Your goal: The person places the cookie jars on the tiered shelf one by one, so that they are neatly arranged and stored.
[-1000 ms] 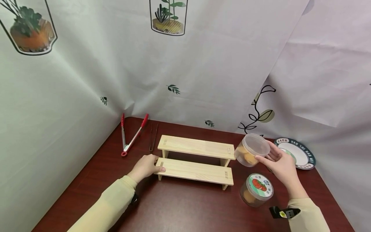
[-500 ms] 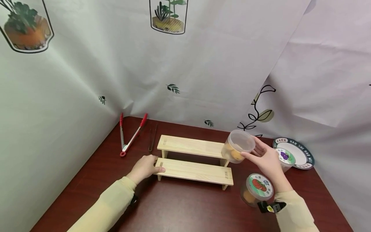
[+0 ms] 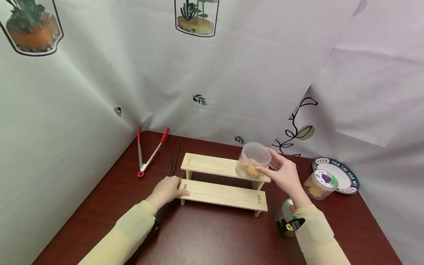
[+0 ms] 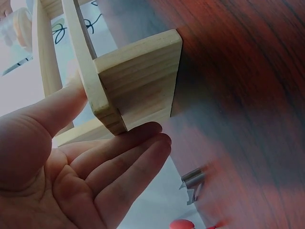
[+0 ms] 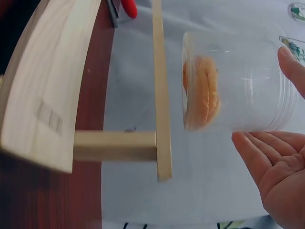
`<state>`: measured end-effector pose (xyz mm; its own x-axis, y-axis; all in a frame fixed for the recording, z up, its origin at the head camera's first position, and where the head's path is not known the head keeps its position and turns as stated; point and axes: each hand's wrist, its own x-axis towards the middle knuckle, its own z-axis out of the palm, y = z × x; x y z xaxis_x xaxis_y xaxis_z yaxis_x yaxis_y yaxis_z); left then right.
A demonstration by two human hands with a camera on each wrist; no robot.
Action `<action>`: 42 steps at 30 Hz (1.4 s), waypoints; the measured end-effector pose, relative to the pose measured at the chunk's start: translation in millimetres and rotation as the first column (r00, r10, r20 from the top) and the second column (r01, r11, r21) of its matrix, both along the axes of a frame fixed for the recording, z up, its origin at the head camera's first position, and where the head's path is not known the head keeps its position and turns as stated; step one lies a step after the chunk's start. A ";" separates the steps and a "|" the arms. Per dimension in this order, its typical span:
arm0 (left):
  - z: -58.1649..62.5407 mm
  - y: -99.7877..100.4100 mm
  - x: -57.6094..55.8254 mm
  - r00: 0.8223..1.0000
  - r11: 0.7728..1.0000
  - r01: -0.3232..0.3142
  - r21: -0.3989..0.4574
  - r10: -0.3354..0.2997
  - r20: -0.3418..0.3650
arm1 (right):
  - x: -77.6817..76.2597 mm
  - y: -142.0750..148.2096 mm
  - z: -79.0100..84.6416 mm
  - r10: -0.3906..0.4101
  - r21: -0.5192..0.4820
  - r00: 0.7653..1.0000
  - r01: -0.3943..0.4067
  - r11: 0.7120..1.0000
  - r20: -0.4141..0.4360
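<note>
A two-step wooden rack [image 3: 222, 195] stands mid-table. My left hand [image 3: 167, 190] holds the left end of its lower step, thumb on top; the left wrist view shows the fingers [image 4: 128, 167] beside the end leg [image 4: 143, 81]. Above the right part of the upper step [image 3: 208, 164], my right hand [image 3: 285, 175] grips a clear lidless plastic jar [image 3: 253, 158] by its side, near the rim. An orange-brown piece of food, like a small bread roll [image 5: 202, 90], lies at its bottom. The right wrist view shows a gap between jar and step.
Behind my right wrist, a lidded jar [image 3: 284, 213] is partly hidden. Another jar with a grape-picture lid [image 3: 319, 186] stands by a rimmed plate [image 3: 351, 176] at the right. Red-handled tongs [image 3: 147, 162] and thin dark tongs [image 3: 174, 158] lie back left, near the cloth wall.
My right hand has carried the jar leftward from right of the rack to over the upper step. The grape-lid jar has come into view. My left hand stays on the rack.
</note>
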<state>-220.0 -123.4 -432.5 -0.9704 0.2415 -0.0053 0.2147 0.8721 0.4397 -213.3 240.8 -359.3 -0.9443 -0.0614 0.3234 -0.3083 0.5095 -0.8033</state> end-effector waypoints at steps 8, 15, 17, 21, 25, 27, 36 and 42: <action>8.7 1.7 5.4 1.000 1.000 0.013 -0.029 -0.014 -0.024 | -6.6 -22.5 -0.8 0.048 -0.053 0.999 -0.049 0.997 -0.015; 11.0 3.3 4.9 1.000 0.997 -0.014 -0.077 0.015 0.004 | -10.4 -38.8 -0.9 0.057 -0.056 0.998 -0.057 0.997 -0.014; 10.2 3.2 4.7 1.000 0.996 -0.012 -0.088 0.011 -0.005 | -11.2 -43.8 -0.4 0.066 -0.072 0.998 -0.066 0.995 -0.010; 6.8 3.9 4.0 1.000 0.995 -0.006 -0.098 0.004 -0.018 | -13.5 -54.1 -1.4 0.099 -0.113 0.995 -0.099 0.989 -0.007; 3.2 5.6 4.8 1.000 0.995 -0.005 -0.104 0.003 -0.013 | -15.7 -64.9 -3.7 0.124 -0.132 0.992 -0.123 0.984 0.002; 2.5 6.4 5.6 1.000 0.994 -0.005 -0.106 0.003 -0.013 | -16.5 -71.2 -3.9 0.133 -0.132 0.991 -0.131 0.983 0.004; 5.2 6.6 9.8 0.999 0.993 -0.014 -0.114 0.011 -0.030 | -28.1 -97.8 -5.6 0.179 -0.150 0.984 -0.174 0.973 0.020; 4.4 5.4 10.0 0.999 0.994 -0.009 -0.105 0.005 -0.035 | -30.6 -107.7 -4.3 0.191 -0.161 0.979 -0.178 0.971 0.068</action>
